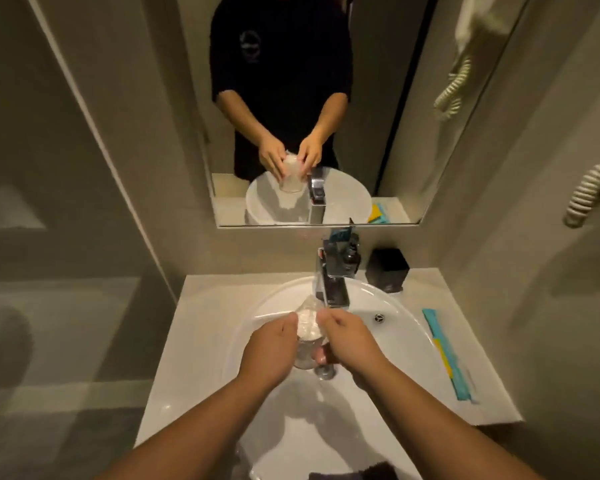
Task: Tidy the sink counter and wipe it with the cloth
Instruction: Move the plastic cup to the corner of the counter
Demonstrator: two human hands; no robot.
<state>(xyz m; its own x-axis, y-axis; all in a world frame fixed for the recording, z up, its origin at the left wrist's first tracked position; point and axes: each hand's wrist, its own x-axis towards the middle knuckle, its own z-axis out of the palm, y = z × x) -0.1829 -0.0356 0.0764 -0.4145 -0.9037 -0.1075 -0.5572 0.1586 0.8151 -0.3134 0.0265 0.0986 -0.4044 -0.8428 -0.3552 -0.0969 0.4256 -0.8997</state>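
Two hands (274, 344) (352, 341); one glass (307, 327); one tap (331, 278); one black box (387, 270).

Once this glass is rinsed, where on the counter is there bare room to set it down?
Most open: the counter left of the basin, running from the back wall to the front edge. The right side is tighter: a black box fills the back corner, and the teal and yellow cloths lie along the strip beside the basin. Both hands hold the glass under the faucet.
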